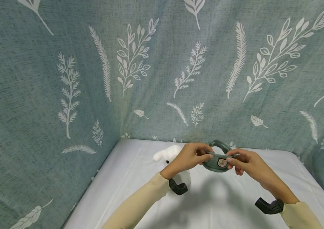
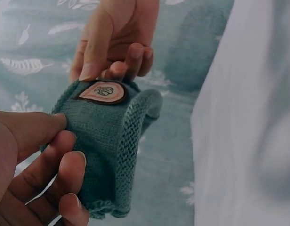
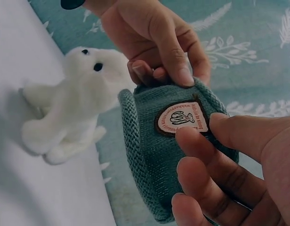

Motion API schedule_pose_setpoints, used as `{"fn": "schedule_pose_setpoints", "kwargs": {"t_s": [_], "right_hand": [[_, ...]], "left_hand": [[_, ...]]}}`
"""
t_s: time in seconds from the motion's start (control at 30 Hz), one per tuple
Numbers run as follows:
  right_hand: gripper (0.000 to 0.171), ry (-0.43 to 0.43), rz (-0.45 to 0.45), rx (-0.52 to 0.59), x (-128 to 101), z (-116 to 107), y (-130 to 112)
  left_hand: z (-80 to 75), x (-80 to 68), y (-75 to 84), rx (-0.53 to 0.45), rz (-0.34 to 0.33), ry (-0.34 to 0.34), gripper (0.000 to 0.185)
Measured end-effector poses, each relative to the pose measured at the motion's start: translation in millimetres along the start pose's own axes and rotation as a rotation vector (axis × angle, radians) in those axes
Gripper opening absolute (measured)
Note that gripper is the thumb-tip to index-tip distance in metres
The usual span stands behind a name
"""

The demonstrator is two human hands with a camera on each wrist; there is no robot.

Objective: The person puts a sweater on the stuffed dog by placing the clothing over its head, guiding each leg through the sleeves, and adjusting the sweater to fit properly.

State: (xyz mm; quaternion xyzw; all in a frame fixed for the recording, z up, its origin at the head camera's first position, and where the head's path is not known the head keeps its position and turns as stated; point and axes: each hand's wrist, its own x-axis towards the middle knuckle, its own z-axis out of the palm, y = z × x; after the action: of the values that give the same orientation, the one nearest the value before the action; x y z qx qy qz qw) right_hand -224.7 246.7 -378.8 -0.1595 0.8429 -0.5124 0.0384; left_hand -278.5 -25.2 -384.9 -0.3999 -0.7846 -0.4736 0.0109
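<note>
A small green knitted garment (image 1: 214,163) with a patch (image 3: 181,117) on its front is held up above the white surface by both hands. My left hand (image 1: 192,156) pinches one side of its upper edge between thumb and fingers. At the other side, beside the patch, my right hand (image 1: 250,163) pinches the same edge. The knit stands in an open loop, with rolled edges visible in the left wrist view. Behind my left wrist sits a white plush animal (image 3: 84,99) with dark eyes, partly hidden by the forearm in the head view.
A white-covered table (image 1: 133,178) lies under the hands. Green fabric (image 1: 156,79) with white leaf prints hangs behind it and at the left. Black wrist devices (image 1: 178,187) are worn on both wrists.
</note>
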Motion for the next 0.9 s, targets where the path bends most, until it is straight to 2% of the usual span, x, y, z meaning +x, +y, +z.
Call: {"fn": "schedule_pose_setpoints", "kwargs": {"t_s": [0.47,0.9], "right_hand": [[0.036,-0.029,-0.052,0.016,19.2,7.6,-22.5],[0.036,-0.046,-0.069,0.030,41.1,25.0,-34.2]], "left_hand": [[-28.9,-2.5,6.7,0.010,-0.014,0.022,0.017],[-53.1,-14.4,0.7,0.016,-0.039,0.054,0.017]]}}
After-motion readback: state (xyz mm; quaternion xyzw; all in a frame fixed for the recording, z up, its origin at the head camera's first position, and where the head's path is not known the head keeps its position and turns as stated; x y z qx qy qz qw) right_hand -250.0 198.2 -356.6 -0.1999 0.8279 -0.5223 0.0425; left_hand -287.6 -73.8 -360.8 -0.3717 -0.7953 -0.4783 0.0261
